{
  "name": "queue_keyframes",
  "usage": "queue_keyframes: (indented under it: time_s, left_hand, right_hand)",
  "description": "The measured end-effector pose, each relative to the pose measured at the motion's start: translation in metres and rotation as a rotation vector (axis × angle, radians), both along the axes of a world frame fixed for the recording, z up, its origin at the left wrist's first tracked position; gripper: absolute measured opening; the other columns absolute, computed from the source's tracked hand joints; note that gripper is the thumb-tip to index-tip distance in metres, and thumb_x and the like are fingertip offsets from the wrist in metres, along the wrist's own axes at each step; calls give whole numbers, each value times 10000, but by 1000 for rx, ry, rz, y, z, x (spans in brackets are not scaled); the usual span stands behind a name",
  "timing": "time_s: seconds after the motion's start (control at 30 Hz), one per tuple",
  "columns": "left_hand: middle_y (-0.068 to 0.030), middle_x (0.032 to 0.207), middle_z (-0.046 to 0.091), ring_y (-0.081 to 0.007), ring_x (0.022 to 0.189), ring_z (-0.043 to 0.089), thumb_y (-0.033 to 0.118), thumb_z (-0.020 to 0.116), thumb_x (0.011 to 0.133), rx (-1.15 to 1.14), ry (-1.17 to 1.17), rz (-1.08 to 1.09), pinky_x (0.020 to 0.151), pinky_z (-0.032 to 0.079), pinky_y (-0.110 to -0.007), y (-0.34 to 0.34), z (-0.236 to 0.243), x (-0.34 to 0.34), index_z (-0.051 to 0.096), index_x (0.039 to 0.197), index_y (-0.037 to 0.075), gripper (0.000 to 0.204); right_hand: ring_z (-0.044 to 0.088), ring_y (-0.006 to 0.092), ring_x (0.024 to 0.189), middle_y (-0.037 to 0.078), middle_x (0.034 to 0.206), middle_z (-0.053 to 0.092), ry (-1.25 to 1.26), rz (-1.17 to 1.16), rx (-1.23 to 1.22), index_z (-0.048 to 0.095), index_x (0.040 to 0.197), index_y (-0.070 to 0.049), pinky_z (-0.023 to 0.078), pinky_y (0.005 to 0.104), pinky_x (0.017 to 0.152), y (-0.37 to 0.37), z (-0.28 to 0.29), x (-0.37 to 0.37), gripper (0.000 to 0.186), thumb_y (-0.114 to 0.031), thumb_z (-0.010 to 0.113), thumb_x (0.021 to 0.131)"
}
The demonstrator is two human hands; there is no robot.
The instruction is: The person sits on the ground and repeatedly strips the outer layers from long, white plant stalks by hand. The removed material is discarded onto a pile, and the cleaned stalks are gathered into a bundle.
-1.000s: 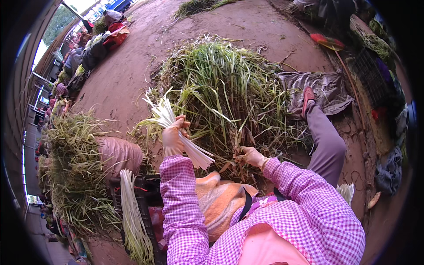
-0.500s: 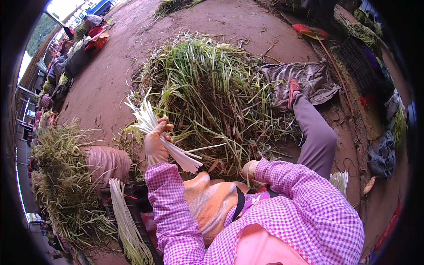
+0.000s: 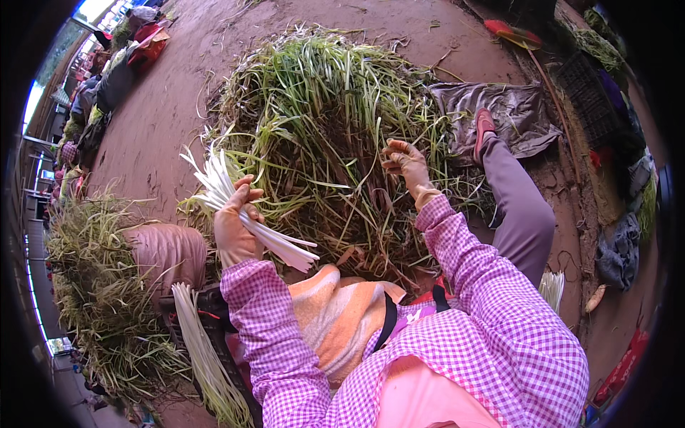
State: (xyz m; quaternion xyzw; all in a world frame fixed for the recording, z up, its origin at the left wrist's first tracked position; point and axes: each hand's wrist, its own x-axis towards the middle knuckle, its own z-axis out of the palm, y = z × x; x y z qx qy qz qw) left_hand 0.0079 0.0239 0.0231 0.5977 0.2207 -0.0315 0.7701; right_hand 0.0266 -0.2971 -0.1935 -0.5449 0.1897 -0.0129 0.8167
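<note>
My left hand (image 3: 239, 221) is closed around a bundle of white leafless stalks (image 3: 275, 239), held upslope so their trimmed white ends fan out on both sides of the fist. In front of me lies a big heap of long green leafy stalks (image 3: 321, 93), with brown, withered leaves in its nearer part. Over the right part of this heap hovers my right hand (image 3: 408, 165), its fingers loosely bent and apart; nothing shows in them. An orange-and-white striped towel (image 3: 339, 307) covers my lap.
A dark crate (image 3: 221, 314) at my left carries a long bunch of pale stalks (image 3: 196, 342). Beyond it are another green heap (image 3: 100, 299) and a pink wrapped bundle (image 3: 168, 257). A grey sheet (image 3: 524, 118) lies by my red shoe (image 3: 484, 132); a broom (image 3: 514, 33) lies farther off.
My right hand has moved from my lap up and forward over the heap, and its fingers have opened. The left hand has shifted slightly left and up with the white stalks.
</note>
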Motion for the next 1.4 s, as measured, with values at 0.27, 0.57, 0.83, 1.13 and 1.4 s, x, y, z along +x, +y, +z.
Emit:
queue_keyframes:
  time_s: [0.27, 0.57, 0.83, 1.13, 1.4]
  left_hand:
    - [-116, 819, 689, -76, 462, 523, 131, 549, 957, -17, 0, -83, 412, 483, -214, -6, -8, -2, 649, 1088, 12, 204]
    - [-91, 790, 665, -66, 456, 524, 124, 565, 946, 15, 40, -108, 390, 469, -203, -25, -19, 14, 616, 1103, 4, 204]
    - [-93, 797, 670, -70, 473, 521, 142, 558, 956, 78, 74, -232, 421, 486, -233, -32, -25, 17, 631, 1105, 16, 209]
    - [-104, 722, 655, -116, 468, 555, 127, 637, 910, 79, 74, -208, 395, 497, -249, -35, -29, 3, 669, 1025, 9, 168]
    - [-153, 959, 701, -114, 510, 587, 85, 642, 895, 100, 135, -305, 441, 543, -259, -66, -61, 1, 608, 1141, -22, 271]
  right_hand:
    - [663, 129, 757, 58, 980, 679, 146, -152, -145, 606, 1152, -38, 550, 274, 657, 11, -46, 21, 209, -55, 517, 963]
    - [643, 309, 989, 148, 1093, 672, 405, 375, -1015, 654, 1109, -46, 521, 390, 834, 13, -15, 80, 288, -215, 666, 875]
    - [641, 112, 722, 65, 850, 703, -125, 419, -219, 673, 1048, -24, 524, 241, 615, 30, 40, -1, 231, -185, 688, 883]
    - [582, 79, 667, 4, 769, 658, -160, 562, -296, 686, 997, -40, 482, 228, 608, 49, 92, -21, 162, -178, 642, 926]
    - [592, 57, 714, -24, 821, 661, -275, 638, -111, 675, 1027, -38, 488, 228, 547, 64, 80, -53, 202, -202, 570, 972]
